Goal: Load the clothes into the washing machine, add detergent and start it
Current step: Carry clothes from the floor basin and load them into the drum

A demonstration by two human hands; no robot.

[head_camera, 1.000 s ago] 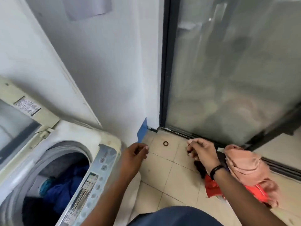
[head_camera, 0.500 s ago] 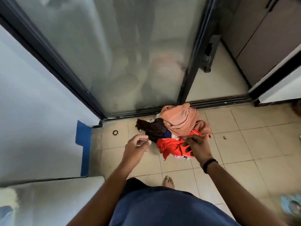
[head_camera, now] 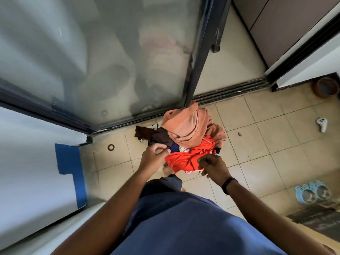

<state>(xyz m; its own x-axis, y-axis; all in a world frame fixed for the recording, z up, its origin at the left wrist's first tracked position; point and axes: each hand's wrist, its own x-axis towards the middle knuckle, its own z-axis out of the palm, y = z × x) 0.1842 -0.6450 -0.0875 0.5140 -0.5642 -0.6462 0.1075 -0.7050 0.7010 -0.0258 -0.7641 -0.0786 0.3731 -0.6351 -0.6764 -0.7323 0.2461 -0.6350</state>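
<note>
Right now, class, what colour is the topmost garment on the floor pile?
Peach-orange garment; head view shows it best.

My left hand [head_camera: 153, 157] pinching dark cloth, my right hand [head_camera: 213, 165] curled over red garment [head_camera: 185, 160], clothes pile [head_camera: 185, 133] on floor [head_camera: 257, 144] by glass door [head_camera: 92, 61]

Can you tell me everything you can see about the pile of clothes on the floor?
The pile of clothes is a small crumpled heap of soft fabric on the tiled floor, right by the sliding glass door. A peach-orange cloth sits on top, a dark brown piece pokes out on one side, and a bright red garment lies at the front. The left hand and right hand reach down at its near edge; whether they grip anything is unclear.
</note>
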